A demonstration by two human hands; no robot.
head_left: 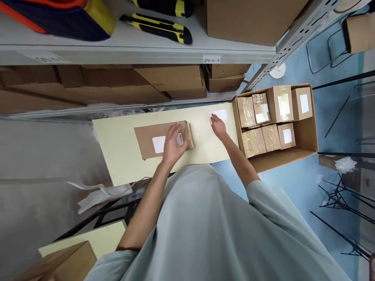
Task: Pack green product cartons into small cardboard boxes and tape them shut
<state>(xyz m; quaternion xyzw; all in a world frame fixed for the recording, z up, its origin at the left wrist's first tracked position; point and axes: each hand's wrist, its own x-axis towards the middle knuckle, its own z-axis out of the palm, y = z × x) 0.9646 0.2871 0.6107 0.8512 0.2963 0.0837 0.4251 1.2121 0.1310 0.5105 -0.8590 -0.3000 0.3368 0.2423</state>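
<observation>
A flat brown cardboard parcel [149, 141] with a white label lies on a pale yellow board [117, 144]. My left hand [173, 144] rests on its right part, fingers spread flat over the label end. My right hand [218, 125] reaches to the board's far right, fingertips pinched on a white label sheet [221, 114] lying there.
An open carton [307, 132] holding several small taped, labelled boxes sits right of the board. A grey shelf [117, 52] above carries yellow-black utility knives [158, 28] and cardboard boxes; more boxes are stacked beneath it. Crumpled white paper [102, 195] lies lower left.
</observation>
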